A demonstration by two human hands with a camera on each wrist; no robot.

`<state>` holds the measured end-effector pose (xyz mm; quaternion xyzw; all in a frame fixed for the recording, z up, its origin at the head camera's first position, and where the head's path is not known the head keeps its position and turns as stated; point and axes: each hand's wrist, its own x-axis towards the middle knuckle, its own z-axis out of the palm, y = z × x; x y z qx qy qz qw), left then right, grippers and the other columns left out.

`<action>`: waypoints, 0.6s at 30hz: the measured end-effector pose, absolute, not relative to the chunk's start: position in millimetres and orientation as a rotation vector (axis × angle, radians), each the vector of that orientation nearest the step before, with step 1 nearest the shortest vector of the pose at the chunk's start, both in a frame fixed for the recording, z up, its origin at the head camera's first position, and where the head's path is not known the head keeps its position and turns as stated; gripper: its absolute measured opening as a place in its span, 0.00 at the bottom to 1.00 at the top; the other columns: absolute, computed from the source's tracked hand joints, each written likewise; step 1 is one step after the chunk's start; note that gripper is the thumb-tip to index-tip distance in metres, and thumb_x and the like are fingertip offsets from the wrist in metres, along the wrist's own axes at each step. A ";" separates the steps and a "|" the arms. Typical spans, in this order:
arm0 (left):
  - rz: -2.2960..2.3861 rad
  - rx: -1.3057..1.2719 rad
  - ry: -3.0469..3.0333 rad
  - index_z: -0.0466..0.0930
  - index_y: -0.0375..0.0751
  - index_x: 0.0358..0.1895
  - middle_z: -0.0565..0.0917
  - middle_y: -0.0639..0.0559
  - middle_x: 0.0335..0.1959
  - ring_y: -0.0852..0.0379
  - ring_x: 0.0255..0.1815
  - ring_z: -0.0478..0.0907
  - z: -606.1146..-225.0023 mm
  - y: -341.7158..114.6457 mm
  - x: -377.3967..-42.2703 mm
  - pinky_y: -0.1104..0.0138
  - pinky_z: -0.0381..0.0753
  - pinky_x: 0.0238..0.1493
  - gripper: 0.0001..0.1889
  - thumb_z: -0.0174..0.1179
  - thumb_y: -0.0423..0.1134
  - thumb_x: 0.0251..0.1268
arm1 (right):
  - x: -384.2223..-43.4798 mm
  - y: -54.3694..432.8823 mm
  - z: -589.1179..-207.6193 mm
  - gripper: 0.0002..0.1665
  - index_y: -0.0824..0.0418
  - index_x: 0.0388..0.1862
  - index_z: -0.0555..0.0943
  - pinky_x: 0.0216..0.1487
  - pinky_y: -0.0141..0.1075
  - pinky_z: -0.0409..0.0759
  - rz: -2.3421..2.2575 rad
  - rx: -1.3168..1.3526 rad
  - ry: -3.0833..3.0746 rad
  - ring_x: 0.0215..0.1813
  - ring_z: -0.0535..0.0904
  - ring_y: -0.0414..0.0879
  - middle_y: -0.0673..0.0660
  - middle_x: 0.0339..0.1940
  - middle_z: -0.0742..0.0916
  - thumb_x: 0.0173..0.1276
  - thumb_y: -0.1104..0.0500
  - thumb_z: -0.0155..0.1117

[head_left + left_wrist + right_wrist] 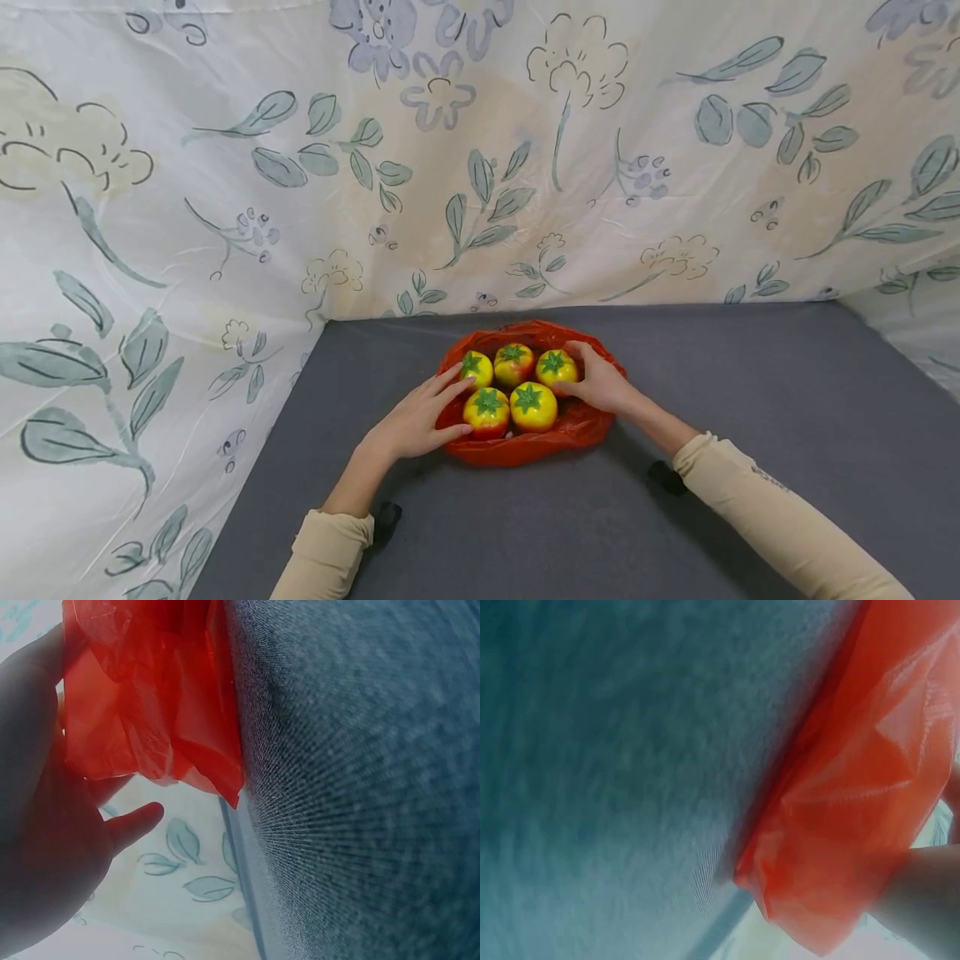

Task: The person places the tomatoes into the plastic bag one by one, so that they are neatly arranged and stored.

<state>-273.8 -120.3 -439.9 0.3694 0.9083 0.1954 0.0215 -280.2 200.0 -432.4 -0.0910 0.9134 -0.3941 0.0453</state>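
An opened red plastic bag [510, 454] with rolled-down sides holds several round yellow-and-red fruits with green star-shaped tops, like persimmons or tomatoes. My left hand [420, 417] reaches over the bag's left rim, fingers spread, thumb beside the front-left fruit [487, 412] and fingertips at the back-left fruit [476, 369]. From the right, my right hand [602, 383] holds the right fruit [556, 367] between thumb and fingers. Another fruit [513, 364] sits at the back, and one more [533, 407] at the front. In both wrist views the red bag [150, 690] [855, 802] hides the fruits.
A dark grey tabletop [525, 533] lies under the bag. Floral cloth [480, 167] hangs behind it and along the left side, with more at the far right. A black wrist device [666, 478] is by the right sleeve, another [386, 521] by the left.
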 end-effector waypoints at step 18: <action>0.893 0.953 2.968 0.58 0.48 0.74 0.54 0.49 0.75 0.44 0.73 0.51 -430.9 -122.8 -268.1 0.43 0.54 0.66 0.34 0.50 0.58 0.69 | -262.3 208.3 -421.6 0.48 0.69 0.73 0.51 0.62 0.61 0.61 -1.039 -0.420 2.933 0.67 0.61 0.66 0.72 0.69 0.64 0.66 0.51 0.65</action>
